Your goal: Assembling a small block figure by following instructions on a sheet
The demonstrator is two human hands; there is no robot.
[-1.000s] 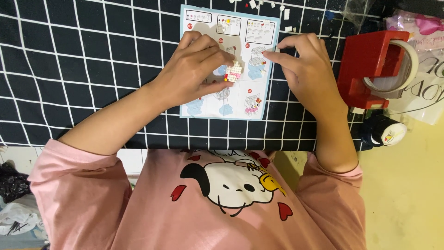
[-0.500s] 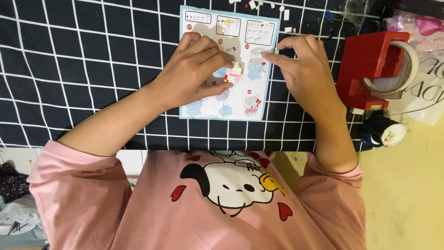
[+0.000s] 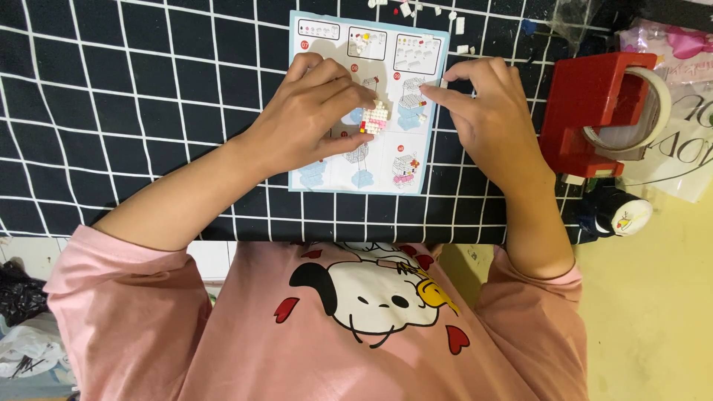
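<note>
Two hands over the instruction sheet (image 3: 349,167) on the tabletop. My left hand (image 3: 312,111) pinches the small brick figure (image 3: 375,119), mid-build I'd say; right hand (image 3: 486,111) has fingers curled w/ a tiny piece (can't tell for sure). Next needs precise alignment, approx. straight down.

My left hand (image 3: 312,119) covers middle of instruction sheet (image 3: 327,174), hiding part of small brick figure (image 3: 375,119). Whatever my right hand (image 3: 486,111) pinches too small to tell. Loose white bricks (image 3: 405,9) cut off by top edge.
</note>
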